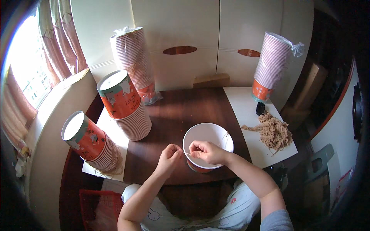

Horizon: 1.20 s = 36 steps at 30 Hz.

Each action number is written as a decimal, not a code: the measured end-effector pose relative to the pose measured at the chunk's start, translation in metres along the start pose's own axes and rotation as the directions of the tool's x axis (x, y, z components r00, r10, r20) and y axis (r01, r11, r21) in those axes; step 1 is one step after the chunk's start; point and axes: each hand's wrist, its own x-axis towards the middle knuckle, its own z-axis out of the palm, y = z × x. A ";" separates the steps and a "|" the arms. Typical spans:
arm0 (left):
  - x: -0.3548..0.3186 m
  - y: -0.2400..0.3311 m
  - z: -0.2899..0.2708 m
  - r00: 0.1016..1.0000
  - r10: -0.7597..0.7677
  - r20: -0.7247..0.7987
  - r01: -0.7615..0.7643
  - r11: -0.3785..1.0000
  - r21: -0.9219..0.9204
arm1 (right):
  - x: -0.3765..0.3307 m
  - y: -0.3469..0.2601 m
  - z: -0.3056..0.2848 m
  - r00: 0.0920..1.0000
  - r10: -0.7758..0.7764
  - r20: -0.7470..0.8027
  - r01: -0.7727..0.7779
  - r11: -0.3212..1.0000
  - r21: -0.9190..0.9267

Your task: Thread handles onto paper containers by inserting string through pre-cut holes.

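A white-lined paper bucket (pixel 210 133) with an orange printed outside stands upright near the front edge of the dark wooden table (pixel 181 111). My right hand (pixel 206 151) rests on its near rim, fingers pinched on a thin tan string. My left hand (pixel 169 154) sits just left of the bucket, pinching the other end of the same string, which runs taut between both hands. A second bit of string hangs at the bucket's far right rim.
Two tilted stacks of orange buckets (pixel 123 106) (pixel 90 144) lie at the left on white paper. Plastic-wrapped stacks (pixel 133 57) (pixel 271 63) stand at the back. A tangle of tan string (pixel 273 131) and a small black object (pixel 260 108) lie at the right. A red basket (pixel 98 206) sits below left.
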 end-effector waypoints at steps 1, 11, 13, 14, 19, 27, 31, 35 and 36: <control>0.000 0.000 -0.001 1.000 0.002 0.000 -0.002 1.000 -0.001 | 0.000 0.001 0.000 1.000 0.007 -0.025 -0.006 1.000 0.012; -0.008 0.023 0.002 0.736 0.646 0.201 -0.630 0.546 0.553 | 0.003 -0.006 0.004 0.994 -0.046 -0.103 0.050 0.998 0.041; -0.007 0.023 0.001 0.736 0.654 0.174 -0.617 0.544 0.569 | 0.003 -0.009 0.005 0.993 -0.049 -0.108 0.054 0.998 0.044; -0.007 0.024 0.001 0.737 0.653 0.173 -0.616 0.545 0.569 | 0.003 -0.011 0.005 0.992 -0.051 -0.112 0.057 0.997 0.047; -0.005 0.028 -0.002 0.707 0.675 0.209 -0.636 0.478 0.606 | 0.002 -0.021 0.007 0.982 -0.107 -0.158 0.118 0.991 0.063; 0.011 0.011 -0.025 0.822 0.475 0.312 -0.568 0.714 0.409 | 0.003 -0.042 0.002 0.985 -0.057 -0.161 0.145 0.777 0.612; 0.017 0.007 -0.029 0.876 0.287 0.388 -0.385 0.901 0.201 | 0.004 -0.042 0.000 0.986 -0.048 -0.161 0.148 0.703 0.696; 0.019 0.011 -0.034 0.851 0.291 0.437 -0.432 0.862 0.267 | 0.003 -0.044 -0.002 0.989 -0.040 -0.142 0.128 0.701 0.702; 0.019 0.013 -0.034 0.826 0.322 0.463 -0.508 0.781 0.363 | 0.002 -0.044 -0.005 0.994 -0.041 -0.104 0.102 0.717 0.690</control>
